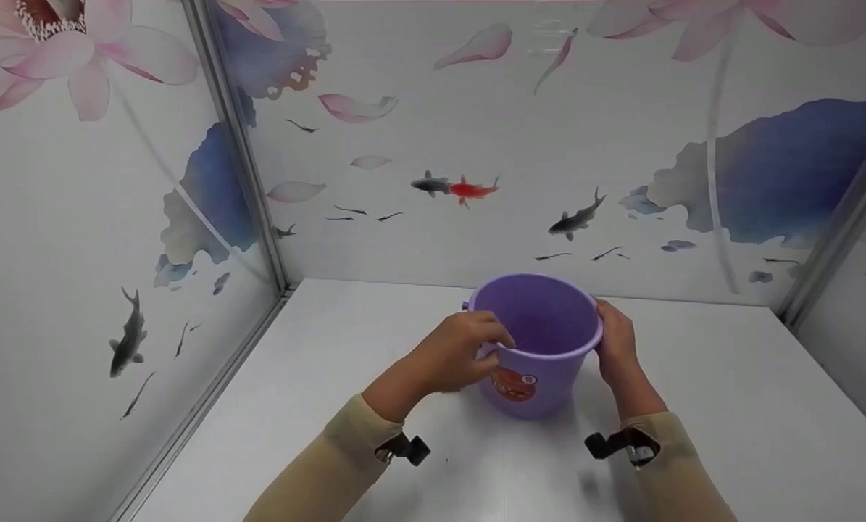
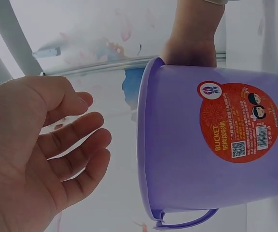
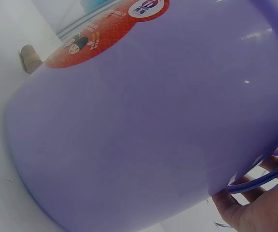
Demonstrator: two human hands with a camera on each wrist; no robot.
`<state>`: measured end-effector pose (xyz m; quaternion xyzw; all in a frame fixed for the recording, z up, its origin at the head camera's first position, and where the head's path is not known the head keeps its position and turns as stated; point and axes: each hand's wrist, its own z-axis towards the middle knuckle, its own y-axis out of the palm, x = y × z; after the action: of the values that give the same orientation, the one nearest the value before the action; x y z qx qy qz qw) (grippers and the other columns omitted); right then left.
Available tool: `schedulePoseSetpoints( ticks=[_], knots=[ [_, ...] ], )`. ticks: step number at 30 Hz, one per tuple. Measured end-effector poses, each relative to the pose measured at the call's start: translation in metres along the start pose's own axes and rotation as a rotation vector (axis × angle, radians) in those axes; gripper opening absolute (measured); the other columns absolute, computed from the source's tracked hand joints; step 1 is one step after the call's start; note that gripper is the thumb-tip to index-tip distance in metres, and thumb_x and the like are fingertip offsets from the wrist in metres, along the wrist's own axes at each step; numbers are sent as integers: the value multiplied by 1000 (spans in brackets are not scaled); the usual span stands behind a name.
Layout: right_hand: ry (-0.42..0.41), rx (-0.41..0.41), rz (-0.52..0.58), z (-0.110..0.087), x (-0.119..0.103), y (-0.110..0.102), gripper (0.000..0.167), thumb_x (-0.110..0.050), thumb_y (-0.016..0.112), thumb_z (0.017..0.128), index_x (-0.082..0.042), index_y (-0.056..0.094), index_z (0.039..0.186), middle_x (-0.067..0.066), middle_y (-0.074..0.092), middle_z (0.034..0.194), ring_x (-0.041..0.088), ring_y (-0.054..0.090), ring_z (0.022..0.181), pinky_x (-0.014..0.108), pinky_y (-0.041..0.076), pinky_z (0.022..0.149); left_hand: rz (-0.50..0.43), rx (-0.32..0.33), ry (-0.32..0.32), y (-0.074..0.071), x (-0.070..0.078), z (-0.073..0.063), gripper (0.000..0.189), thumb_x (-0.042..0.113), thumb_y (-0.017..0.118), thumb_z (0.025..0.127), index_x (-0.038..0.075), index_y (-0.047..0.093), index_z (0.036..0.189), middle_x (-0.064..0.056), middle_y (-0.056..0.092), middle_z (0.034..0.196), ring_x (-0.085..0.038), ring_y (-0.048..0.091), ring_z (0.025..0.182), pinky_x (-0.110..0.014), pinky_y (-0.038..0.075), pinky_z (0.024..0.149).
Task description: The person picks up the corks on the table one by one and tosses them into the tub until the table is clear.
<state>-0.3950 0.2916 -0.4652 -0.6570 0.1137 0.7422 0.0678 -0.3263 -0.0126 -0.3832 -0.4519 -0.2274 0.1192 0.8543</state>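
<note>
A purple plastic bucket point(image 1: 548, 388) stands on the white table, its mouth facing up and a round red label point(image 2: 243, 123) on its near wall. My left hand point(image 1: 458, 351) is at the near left of the rim. In the left wrist view its fingers point(image 2: 81, 157) are loosely bent and apart from the rim, with nothing in them. On the opposite side, my right hand point(image 1: 616, 341) holds the bucket by its upper wall near the rim. The right wrist view shows its thumb against the wall, with fingers partly hidden behind the purple bail handle point(image 3: 262, 181).
A small tan object point(image 3: 30, 59) lies on the white table point(image 1: 331, 348) beyond the bucket's base; its kind cannot be told. White panels point(image 1: 375, 246) printed with fish and lotus flowers enclose the table, joined by metal corner posts point(image 1: 240, 145).
</note>
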Motion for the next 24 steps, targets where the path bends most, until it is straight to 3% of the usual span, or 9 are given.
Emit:
schedulePoseSetpoints(
  ticks=[7,11,17,24],
  knots=[
    [18,-14,-11,1,-1,-1,41,-27,39,114,-1,66,132,-6,70,99,14,62,92,30,55,80,12,22,-17,-1,-12,-14,16,-1,70,93,6,77,106,-6,76,105,-20,71,99,-29,59,88],
    [39,-36,-15,0,-2,-3,43,-27,36,114,-2,64,136,-6,70,104,14,63,96,28,55,82,36,18,-71,3,-21,-22,19,0,69,92,11,78,105,-1,76,106,-19,70,98,-28,58,88],
    [46,-27,18,-1,-4,-3,39,-27,38,114,-5,67,127,-6,70,101,14,62,94,30,54,83,78,-17,-186,10,-33,-31,23,1,69,90,10,79,108,-7,76,104,-22,70,98,-34,58,87],
    [38,-22,22,-1,-3,0,36,-27,40,113,-6,70,117,-6,68,96,13,60,91,29,54,81,64,-51,-302,21,-53,-34,24,4,69,91,11,80,110,-6,76,102,-22,68,97,-34,57,85]
  ],
)
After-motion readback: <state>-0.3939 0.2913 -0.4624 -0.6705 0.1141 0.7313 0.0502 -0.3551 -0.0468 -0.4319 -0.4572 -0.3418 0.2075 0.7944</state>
